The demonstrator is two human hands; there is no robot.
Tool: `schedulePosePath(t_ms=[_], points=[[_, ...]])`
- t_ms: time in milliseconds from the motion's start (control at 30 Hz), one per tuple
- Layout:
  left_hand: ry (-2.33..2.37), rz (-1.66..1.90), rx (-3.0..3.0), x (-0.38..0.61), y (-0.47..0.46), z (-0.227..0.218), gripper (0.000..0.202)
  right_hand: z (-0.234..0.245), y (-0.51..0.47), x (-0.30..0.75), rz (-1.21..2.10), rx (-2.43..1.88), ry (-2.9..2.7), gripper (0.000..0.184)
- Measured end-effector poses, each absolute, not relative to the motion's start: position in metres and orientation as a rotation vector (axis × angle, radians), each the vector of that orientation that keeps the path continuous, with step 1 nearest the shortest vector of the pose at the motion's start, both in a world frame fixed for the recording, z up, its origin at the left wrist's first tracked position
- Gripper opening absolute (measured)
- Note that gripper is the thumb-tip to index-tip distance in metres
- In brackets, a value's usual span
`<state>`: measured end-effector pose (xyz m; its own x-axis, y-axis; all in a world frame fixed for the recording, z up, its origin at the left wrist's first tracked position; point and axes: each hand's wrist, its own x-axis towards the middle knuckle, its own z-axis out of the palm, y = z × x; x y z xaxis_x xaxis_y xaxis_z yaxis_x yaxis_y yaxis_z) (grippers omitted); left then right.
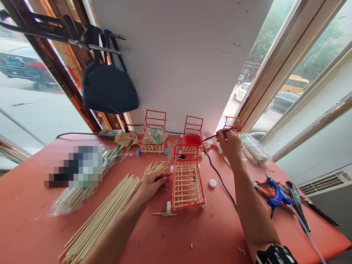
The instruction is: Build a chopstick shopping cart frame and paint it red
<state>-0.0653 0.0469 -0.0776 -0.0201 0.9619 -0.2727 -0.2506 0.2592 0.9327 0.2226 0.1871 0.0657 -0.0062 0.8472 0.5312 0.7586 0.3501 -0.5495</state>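
Observation:
My right hand (230, 145) grips a thin dark paintbrush (211, 138). Its tip reaches a container of red paint (192, 139), which sits in a small stick-built cart (194, 126) at the back. In front of me stands another miniature shopping cart (187, 181) made of pale wooden sticks, with white wheels and red-painted rims and handle. Beside its left side is my left hand (156, 184), fingers loosely stretched out and holding nothing; whether the fingertips touch the cart I cannot tell.
Loose wooden sticks (104, 216) lie at left, near bagged sticks (79, 196). Another cart (153, 137) stands at back left. A white cap (212, 183) and black cable (220, 176) lie right of the front cart. A blue glue gun (276, 194) rests at right.

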Motion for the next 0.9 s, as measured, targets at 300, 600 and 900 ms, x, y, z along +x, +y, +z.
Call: schedulePosePath(t_ms=[300,600,900], points=[[1.163,1.168,0.773,-0.062,0.049,-0.076,0.033,0.076,0.180,0.242,0.351,-1.131,-1.460,0.035],[1.168,1.171,0.815,-0.061,0.049,-0.075,0.030,0.122,0.108,0.228,0.560,-0.884,-1.601,0.024],[1.171,1.169,0.775,-0.061,0.049,-0.071,0.032,0.099,0.098,0.181,0.522,-0.895,-1.981,0.023]])
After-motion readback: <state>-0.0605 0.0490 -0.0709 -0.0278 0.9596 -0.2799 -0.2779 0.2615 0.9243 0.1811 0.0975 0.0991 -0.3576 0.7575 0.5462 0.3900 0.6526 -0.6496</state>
